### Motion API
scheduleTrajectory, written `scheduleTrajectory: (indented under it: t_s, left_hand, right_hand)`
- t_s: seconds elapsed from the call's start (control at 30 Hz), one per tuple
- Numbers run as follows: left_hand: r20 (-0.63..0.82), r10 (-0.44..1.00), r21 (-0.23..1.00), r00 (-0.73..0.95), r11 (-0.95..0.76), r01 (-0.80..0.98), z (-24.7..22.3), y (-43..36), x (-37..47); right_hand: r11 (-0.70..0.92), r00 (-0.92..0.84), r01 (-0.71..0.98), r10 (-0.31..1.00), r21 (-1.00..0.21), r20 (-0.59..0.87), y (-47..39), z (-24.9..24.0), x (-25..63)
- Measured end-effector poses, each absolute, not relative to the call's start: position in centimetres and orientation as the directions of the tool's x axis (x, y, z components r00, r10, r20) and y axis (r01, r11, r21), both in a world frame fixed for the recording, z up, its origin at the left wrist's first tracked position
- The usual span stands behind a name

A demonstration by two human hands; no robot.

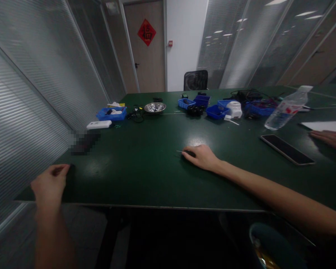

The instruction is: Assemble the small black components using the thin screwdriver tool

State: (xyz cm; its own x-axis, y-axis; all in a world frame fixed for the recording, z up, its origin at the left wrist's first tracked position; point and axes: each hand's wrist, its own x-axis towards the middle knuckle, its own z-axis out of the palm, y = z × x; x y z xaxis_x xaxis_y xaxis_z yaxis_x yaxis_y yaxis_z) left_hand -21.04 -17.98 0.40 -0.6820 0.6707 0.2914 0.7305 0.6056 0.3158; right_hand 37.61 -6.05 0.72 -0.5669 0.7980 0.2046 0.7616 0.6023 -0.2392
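Note:
My left hand [49, 183] is at the table's left front corner, thumb and fingers pinched on a small dark object [72, 166] whose kind I cannot make out. My right hand [201, 157] rests on the middle of the green table [145, 168], fingers curled round a small dark-handled tool [189, 152]. A thin, light shaft sticks out from it to the left; the fingers hide much of the rest. Beyond my left hand lies a dark, blurred-out flat item [85, 144].
A phone [288, 149] and a tilted-looking plastic bottle [288, 108] are on the right. Another person's hand [330, 139] rests by white paper [324, 125]. Farther back are a metal bowl [155, 108], a blue tray [112, 115], a white power strip-like bar [99, 124] and blue bins [217, 112].

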Motion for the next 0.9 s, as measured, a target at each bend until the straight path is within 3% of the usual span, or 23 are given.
scheduleTrajectory:
  t_s: [0.23,0.3,0.4,0.53,0.63,0.77,0.9]
  left_hand:
    - [0.236,0.822,0.254,-0.519,0.463,0.849,2.8,-16.9,-17.8]
    - [0.161,0.909,0.299,-0.385,0.327,0.896,3.4,-15.9,-15.8]
    - [0.082,0.996,0.421,-0.041,0.003,0.907,3.9,-14.0,-11.4]
    - [0.125,0.897,0.414,0.424,-0.436,0.799,3.6,-11.5,-4.3]
    - [0.153,0.759,0.431,0.633,-0.628,0.648,3.0,-9.7,0.5]
    - [0.231,0.662,0.525,0.713,-0.702,0.482,2.2,-7.2,5.3]
    - [0.278,0.694,0.646,0.664,-0.647,0.405,1.3,-5.7,8.0]
  right_hand:
    - [0.611,-0.574,0.749,0.791,-0.256,0.211,-6.0,0.6,37.6]
    - [0.611,-0.571,0.747,0.792,-0.263,0.216,-6.0,0.7,37.6]
    - [0.613,-0.572,0.745,0.790,-0.263,0.222,-6.1,0.7,37.6]
    - [0.617,-0.578,0.736,0.787,-0.277,0.216,-6.2,0.9,37.6]
    - [0.615,-0.576,0.739,0.788,-0.276,0.215,-6.3,1.0,37.7]
    - [0.608,-0.570,0.749,0.794,-0.262,0.212,-6.2,0.8,37.7]
    - [0.613,-0.570,0.751,0.789,-0.245,0.229,-6.0,0.5,37.7]
